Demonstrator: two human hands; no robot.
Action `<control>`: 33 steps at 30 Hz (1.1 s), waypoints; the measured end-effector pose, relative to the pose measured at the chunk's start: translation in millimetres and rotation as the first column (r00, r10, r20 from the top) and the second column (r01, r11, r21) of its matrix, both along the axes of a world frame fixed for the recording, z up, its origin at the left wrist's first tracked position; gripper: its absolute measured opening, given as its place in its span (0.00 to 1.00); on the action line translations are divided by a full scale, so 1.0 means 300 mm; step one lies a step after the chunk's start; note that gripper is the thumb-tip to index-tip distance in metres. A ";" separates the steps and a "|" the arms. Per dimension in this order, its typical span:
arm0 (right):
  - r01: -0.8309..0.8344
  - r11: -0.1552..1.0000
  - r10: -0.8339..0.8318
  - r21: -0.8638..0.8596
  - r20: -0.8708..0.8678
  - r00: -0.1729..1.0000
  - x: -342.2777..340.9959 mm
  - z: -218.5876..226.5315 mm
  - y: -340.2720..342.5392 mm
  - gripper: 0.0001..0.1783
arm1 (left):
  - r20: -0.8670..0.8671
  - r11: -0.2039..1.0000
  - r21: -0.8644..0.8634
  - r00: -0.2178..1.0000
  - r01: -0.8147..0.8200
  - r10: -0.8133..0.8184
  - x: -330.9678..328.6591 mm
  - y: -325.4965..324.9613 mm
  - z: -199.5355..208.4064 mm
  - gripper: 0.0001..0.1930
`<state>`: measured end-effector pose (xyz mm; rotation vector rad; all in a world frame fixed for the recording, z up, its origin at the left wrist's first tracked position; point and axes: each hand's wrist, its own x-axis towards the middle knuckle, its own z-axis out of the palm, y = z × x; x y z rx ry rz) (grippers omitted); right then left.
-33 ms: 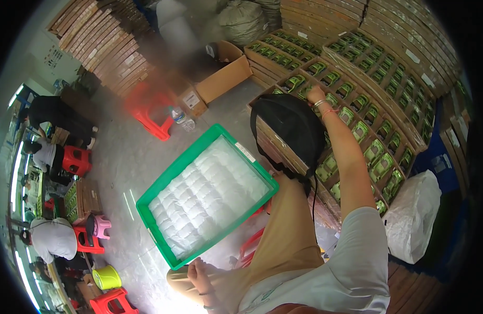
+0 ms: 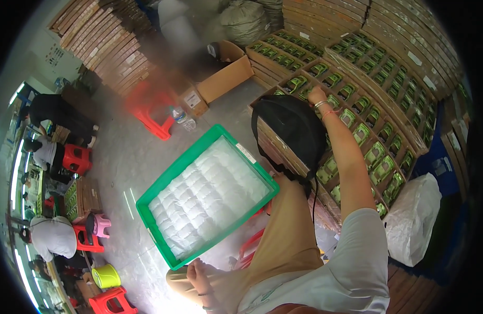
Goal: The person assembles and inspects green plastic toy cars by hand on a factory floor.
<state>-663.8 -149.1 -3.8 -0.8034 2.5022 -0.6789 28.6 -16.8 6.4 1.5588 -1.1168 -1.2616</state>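
Note:
My right hand [image 2: 318,96] reaches out over a wooden tray [image 2: 355,82] holding rows of green toy cars [image 2: 361,104]. Its fingers are closed down among the cars at the near left part of the tray, beside a black cap-like fabric thing [image 2: 288,125]; what they grip is hidden. Over my thigh rests my left hand [image 2: 198,276], fingers curled in, by the lower corner of a green plastic crate [image 2: 199,137]. Whether anything is in that hand cannot be seen. White wrapped packets [image 2: 199,191] fill the crate in rows.
More car trays [image 2: 380,60] are stacked at the back right. A white plastic bag [image 2: 413,220] stands at my right. An open cardboard box [image 2: 226,81], a red stool [image 2: 152,107] and a water bottle [image 2: 184,119] stand ahead. Co-workers [image 2: 53,235] sit along a bench at left.

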 end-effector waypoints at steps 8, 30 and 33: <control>-0.097 0.995 0.081 -0.004 -0.526 0.847 0.187 0.020 -0.239 0.15 | 0.209 0.991 -0.022 0.969 -0.129 0.131 0.015 0.011 0.009 0.09; -0.550 0.729 0.261 -0.407 -0.579 0.773 0.390 0.277 -0.152 0.27 | -0.092 0.997 -0.033 0.993 0.072 -0.075 -0.164 -0.047 0.103 0.17; -0.427 0.562 0.608 -0.708 0.004 0.794 0.796 0.329 0.006 0.20 | -0.433 0.996 0.020 0.899 0.083 -0.066 -0.225 -0.096 0.150 0.22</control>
